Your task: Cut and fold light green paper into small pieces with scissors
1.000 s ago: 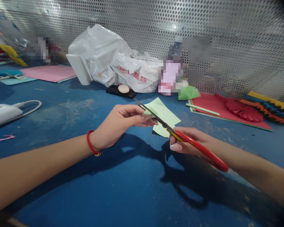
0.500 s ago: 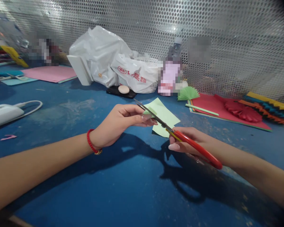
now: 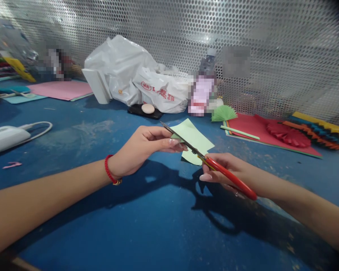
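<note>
- Two hands meet above the blue table [image 3: 147, 226]: the left hand [image 3: 142, 148] reaches in palm-down, the right hand [image 3: 231, 173] lies low, clenched around the red-handled scissors [image 3: 214, 165].
- Compared with a second ago, the scissor handles have drawn closer together and the blades have narrowed.
- Pinched between left thumb and fingertips [image 3: 175, 142], the green paper [image 3: 194, 141] extends rightward, with the blades crossing it just beside those fingertips.
</note>
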The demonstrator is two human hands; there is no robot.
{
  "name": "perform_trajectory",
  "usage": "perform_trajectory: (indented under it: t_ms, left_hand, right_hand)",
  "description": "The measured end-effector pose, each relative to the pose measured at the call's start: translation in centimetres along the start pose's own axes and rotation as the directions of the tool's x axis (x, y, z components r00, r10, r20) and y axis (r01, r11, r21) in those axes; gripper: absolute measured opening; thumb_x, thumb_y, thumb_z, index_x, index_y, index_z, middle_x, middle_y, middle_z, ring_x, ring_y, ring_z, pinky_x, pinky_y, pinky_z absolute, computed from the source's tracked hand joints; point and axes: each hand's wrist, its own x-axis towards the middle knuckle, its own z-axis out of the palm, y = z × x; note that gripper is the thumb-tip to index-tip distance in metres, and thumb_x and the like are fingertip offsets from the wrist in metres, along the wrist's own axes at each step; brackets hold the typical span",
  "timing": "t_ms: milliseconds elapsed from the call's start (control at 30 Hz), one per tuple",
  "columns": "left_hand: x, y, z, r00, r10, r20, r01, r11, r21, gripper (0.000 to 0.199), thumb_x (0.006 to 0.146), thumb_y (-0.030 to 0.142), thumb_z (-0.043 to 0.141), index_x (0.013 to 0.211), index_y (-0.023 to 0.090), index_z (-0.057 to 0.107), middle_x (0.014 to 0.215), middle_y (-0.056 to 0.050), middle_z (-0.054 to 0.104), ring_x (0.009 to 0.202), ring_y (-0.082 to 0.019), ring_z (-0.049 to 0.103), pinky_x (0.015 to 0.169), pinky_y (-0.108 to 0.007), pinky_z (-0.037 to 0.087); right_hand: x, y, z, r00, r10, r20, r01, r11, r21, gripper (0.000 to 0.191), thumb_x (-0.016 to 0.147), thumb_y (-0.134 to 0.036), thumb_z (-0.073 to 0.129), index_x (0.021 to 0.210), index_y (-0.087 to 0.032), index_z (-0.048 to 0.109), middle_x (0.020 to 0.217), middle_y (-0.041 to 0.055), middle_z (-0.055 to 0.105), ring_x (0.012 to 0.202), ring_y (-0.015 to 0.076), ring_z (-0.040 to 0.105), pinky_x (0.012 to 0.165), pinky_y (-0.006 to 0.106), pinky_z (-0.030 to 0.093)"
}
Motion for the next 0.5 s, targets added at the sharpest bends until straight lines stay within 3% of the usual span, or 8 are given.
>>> perform_trajectory:
  t_ms: [267,500]
  left_hand:
    - [-0.1,0.0,0.1,1.000,0.005,-0.007,-0.005,1.000,-0.003,0.010,0.083,0.025,0.073,0.082,0.016,0.076,0.086,-0.005,0.077,0.083,-0.018,0.073,0.077,-0.024,0.059]
    - [0.0,0.1,0.1,1.000,-0.001,-0.004,0.001,0.999,-0.034,0.008,0.083,0.021,0.073,0.081,0.014,0.075,0.085,-0.005,0.078,0.081,-0.015,0.074,0.076,-0.021,0.059]
  right_hand:
    - [0.0,-0.9,0.6,1.000,0.012,-0.017,-0.011,1.000,0.021,0.043,0.079,-0.050,0.074,0.072,-0.021,0.043,0.052,-0.0109,0.035,0.043,0.0057,0.030,0.043,0.022,0.023]
    - [0.5,0.2,0.6,0.999,-0.028,-0.044,0.029,0.999,0.022,0.048,0.076,-0.053,0.076,0.066,-0.020,0.043,0.049,-0.0111,0.032,0.041,0.0047,0.027,0.041,0.022,0.021]
